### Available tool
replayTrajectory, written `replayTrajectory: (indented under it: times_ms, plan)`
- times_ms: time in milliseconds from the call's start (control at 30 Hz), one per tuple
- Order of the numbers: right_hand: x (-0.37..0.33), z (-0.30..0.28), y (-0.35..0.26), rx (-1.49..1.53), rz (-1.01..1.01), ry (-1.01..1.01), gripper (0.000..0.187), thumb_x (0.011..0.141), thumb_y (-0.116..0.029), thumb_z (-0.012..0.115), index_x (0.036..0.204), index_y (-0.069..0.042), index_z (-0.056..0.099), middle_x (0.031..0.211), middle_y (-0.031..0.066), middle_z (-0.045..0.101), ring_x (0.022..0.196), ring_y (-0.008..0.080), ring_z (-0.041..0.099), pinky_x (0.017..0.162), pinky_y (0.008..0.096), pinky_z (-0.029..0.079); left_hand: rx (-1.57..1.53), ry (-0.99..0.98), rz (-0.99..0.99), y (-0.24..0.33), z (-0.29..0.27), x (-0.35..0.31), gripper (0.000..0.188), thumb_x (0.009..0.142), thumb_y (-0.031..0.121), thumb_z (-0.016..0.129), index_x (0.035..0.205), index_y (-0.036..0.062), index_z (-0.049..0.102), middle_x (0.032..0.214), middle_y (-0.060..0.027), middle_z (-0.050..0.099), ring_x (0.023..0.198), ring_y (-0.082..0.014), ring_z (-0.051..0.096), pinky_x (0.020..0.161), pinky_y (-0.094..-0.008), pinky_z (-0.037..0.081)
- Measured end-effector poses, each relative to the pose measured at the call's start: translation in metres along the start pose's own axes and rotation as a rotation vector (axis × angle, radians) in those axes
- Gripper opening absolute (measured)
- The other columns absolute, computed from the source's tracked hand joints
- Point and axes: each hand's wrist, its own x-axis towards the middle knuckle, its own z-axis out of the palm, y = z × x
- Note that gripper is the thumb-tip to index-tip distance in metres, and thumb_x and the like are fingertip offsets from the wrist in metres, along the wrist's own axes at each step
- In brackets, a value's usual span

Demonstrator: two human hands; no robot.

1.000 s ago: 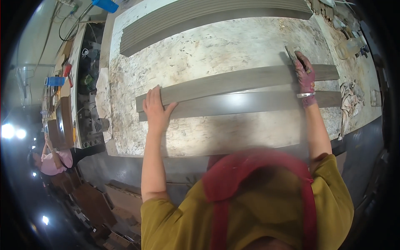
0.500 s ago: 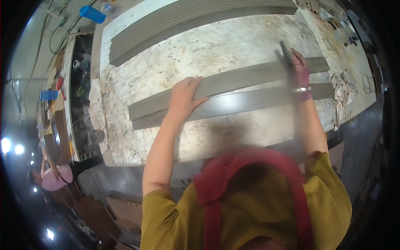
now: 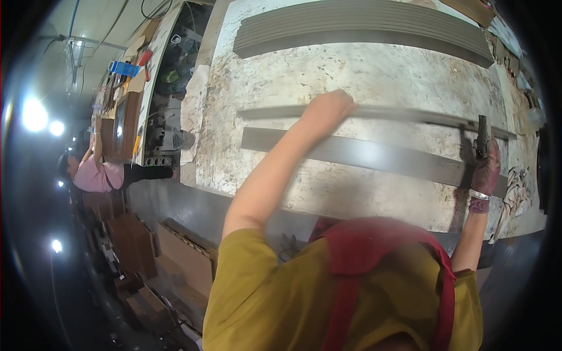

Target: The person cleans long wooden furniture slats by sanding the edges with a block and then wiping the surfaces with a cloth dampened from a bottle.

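My bare left hand (image 3: 329, 111) is closed on the far one of two long grey-brown strips, gripping it left of its middle. That strip (image 3: 404, 114) shows only a narrow face and is blurred. The near strip (image 3: 363, 154) lies flat on the worktable (image 3: 328, 73), with a gap between the two. My right hand (image 3: 487, 169), in a stained dark-red glove with a metal band at the wrist, is wrapped round a dark bar-shaped tool (image 3: 482, 128). The tool stands up near the right end of the strips; its exact kind cannot be made out.
Along the table's far side lies a row of stacked grey-brown strips (image 3: 351, 32). A crumpled rag (image 3: 518, 190) is at the right edge. Left of the table stands a cluttered shelf (image 3: 170, 111). Farther left, a person in a pink top (image 3: 99, 175) works at another bench.
My left hand has turned the far strip from its broad face to a narrow one and shifted it away from the near strip. The view has swung left. My right hand keeps the tool.
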Motion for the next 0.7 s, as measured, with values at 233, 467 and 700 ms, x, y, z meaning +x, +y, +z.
replayTrajectory:
  times_ms: [233, 467, 700]
  plan:
    - [-0.015, 0.021, -0.016, -0.175, -0.008, -0.085, 0.047, 0.096, -0.034, 0.051, 0.129, -0.002, 0.055, 0.117, 0.0074, 0.061, 0.101, 0.0155, 0.058, 0.086, 0.0291, 0.047, 0.138, 0.377, 0.2, 0.008, 0.045, 0.044, 0.05, 0.078, 0.035, 0.071, 0.119, 0.0096, 0.058, 0.117, -0.0131, 0.056, 0.107, -0.0341, 0.053, 0.096, -0.0471, 0.039]
    - [-0.033, 0.032, -0.056, -0.302, -0.09, 0.001, 0.047, 0.091, -0.037, 0.058, 0.124, -0.003, 0.059, 0.113, 0.0063, 0.062, 0.097, 0.0153, 0.058, 0.082, 0.0284, 0.048, -0.062, 0.063, 0.164, 0.015, 0.044, 0.04, 0.052, 0.08, 0.027, 0.069, 0.128, 0.0094, 0.055, 0.128, -0.0221, 0.048, 0.119, -0.0394, 0.044, 0.101, -0.0441, 0.039]
    - [-0.043, -0.004, -0.04, 0.064, 0.151, 0.16, 0.048, 0.088, -0.033, 0.065, 0.123, -0.001, 0.059, 0.11, 0.006, 0.062, 0.095, 0.014, 0.058, 0.076, 0.0264, 0.05, 0.093, 0.058, 0.359, 0.051, 0.025, -0.006, 0.045, 0.079, 0.022, 0.069, 0.12, 0.0067, 0.059, 0.127, -0.0193, 0.052, 0.114, -0.038, 0.049, 0.097, -0.0456, 0.041]
